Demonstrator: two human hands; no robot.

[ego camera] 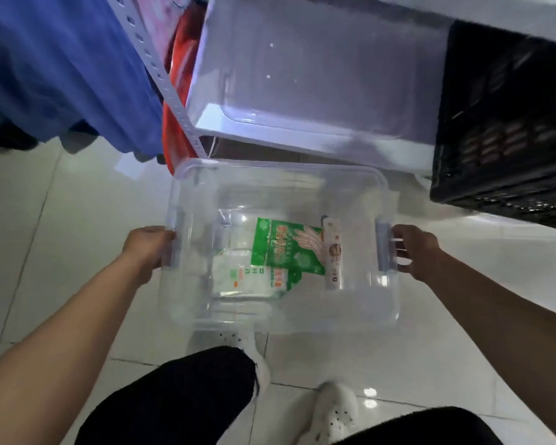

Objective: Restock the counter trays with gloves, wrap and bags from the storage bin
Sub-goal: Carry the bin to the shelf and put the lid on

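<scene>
A clear plastic storage bin (280, 175) is held over the white tiled floor in front of me. My left hand (146, 248) grips its left handle and my right hand (414, 250) grips its right, grey handle. Inside lie a green pack of gloves (283, 248), a white pack of bags (235, 277) partly under it, and a roll of wrap (333, 252) along the right side.
A white metal shelf (302, 141) stands ahead with another clear bin (318, 69) and a black slatted crate (501, 123) on it. Blue cloth (61, 65) and something red (177, 91) hang at the left. My legs and white shoes (337, 412) are below the bin.
</scene>
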